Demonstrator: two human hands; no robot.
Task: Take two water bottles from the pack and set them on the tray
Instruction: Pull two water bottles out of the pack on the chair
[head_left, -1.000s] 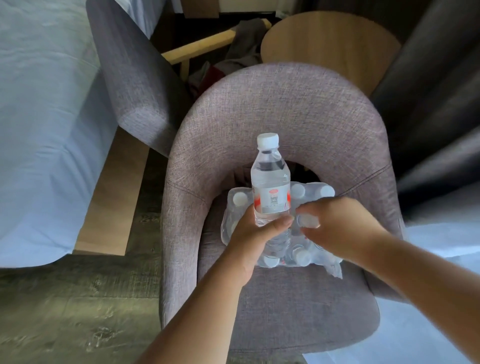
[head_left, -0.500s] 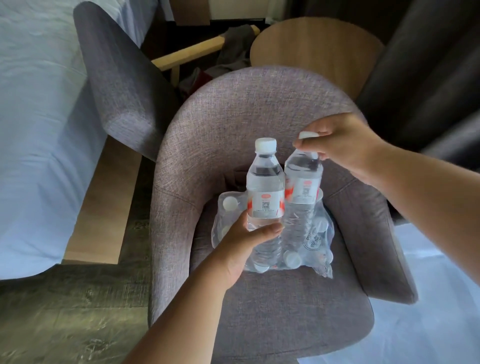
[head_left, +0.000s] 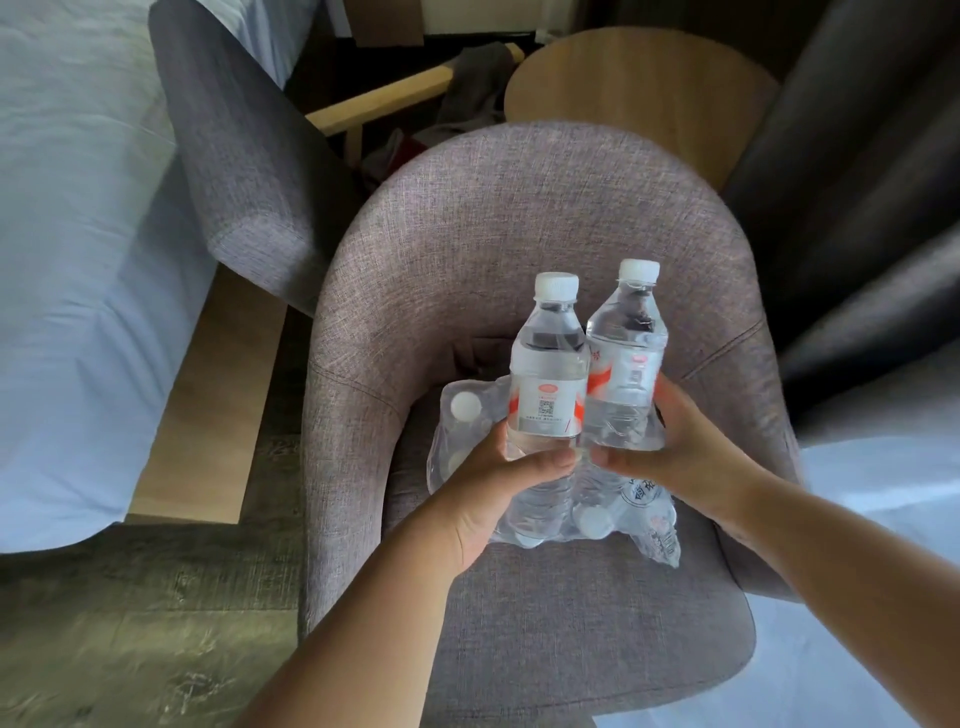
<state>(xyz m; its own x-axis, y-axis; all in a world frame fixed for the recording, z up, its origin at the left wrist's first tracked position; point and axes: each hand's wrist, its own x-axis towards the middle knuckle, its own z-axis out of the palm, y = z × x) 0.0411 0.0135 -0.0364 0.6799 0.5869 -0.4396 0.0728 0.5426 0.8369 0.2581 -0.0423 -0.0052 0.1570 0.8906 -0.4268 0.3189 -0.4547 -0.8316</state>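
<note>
We held one water bottle in each hand above the pack (head_left: 470, 447), which sat on the seat of the grey fabric armchair (head_left: 519, 218). Our left hand (head_left: 498, 499) was wrapped around the lower body of the left bottle (head_left: 548, 384), and our right hand (head_left: 691, 452) was wrapped the same way around the right bottle (head_left: 626, 364). Both bottles stood nearly upright, their long axes vertical, white ribbed caps on top, sides touching or just short of it. No tray showed in our view, so we could not tell which way it lay or which hand was nearer to it; we judged that finding it came first. The bottles were thin clear plastic with red and white labels, likely to give under a squeeze. The pack was crinkled clear film, torn open, with white caps showing through it.
</note>
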